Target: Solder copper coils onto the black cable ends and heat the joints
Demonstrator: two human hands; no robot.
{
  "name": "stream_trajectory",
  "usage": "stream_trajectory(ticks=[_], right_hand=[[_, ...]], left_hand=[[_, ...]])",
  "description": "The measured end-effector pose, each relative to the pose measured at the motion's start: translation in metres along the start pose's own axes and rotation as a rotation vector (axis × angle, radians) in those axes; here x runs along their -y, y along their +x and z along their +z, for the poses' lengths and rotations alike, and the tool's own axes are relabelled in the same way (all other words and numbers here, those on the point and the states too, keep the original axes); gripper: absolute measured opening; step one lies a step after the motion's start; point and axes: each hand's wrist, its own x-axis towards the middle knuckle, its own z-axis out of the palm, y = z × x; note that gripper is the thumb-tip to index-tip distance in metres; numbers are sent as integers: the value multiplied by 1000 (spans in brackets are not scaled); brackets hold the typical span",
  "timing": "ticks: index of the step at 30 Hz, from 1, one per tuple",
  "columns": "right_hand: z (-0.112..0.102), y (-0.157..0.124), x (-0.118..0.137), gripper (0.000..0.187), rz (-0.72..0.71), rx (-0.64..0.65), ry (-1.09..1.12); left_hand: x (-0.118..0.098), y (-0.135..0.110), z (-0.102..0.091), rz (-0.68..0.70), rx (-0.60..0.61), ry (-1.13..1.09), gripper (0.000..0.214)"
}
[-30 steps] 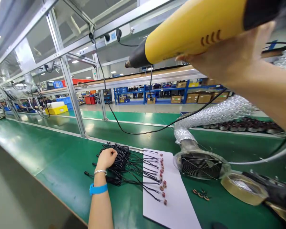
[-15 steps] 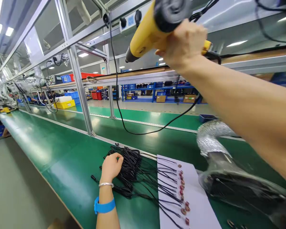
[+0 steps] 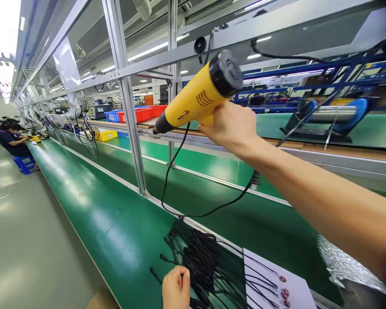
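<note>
My right hand [image 3: 233,124] grips the handle of a yellow heat gun [image 3: 193,101] with a black nozzle and black rear cap. The gun is held up in the air, its nozzle pointing left and slightly down. Low in the view, my left hand [image 3: 176,287] is closed with curled fingers beside a bundle of black cables [image 3: 201,257]; its palm is hidden, so what it may hold cannot be made out. Cable ends reach right onto a white sheet [image 3: 296,287], where small reddish-brown ring-shaped parts [image 3: 284,294] lie.
A black cord [image 3: 209,213] hangs in a loop over the green bench [image 3: 109,231]. A metal upright [image 3: 128,111] stands behind the bench. Silver foil ducting [image 3: 347,262] lies at lower right. Far left, a person [image 3: 14,139] sits at the bench.
The view has swung up and to the left. My right hand still grips the heat gun, now seen lower in the picture. My left hand stays closed by the cables.
</note>
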Motion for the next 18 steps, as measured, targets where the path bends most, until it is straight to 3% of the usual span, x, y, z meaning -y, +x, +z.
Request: stream_trajectory(ticks=[6, 9, 12, 15, 18], right_hand=[[45, 43, 52, 56, 68, 122, 14], [67, 61, 68, 50, 75, 216, 75], [70, 74, 71, 47, 32, 308, 127], [50, 53, 63, 43, -55, 229, 177], [33, -25, 43, 44, -267, 41, 247]], left_hand=[[54, -19, -38, -87, -180, -74, 55], [52, -13, -58, -122, -200, -165, 53], [37, -1, -63, -153, -211, -301, 48], [23, 3, -46, -213, -178, -368, 40], [14, -18, -14, -331, -266, -434, 40]])
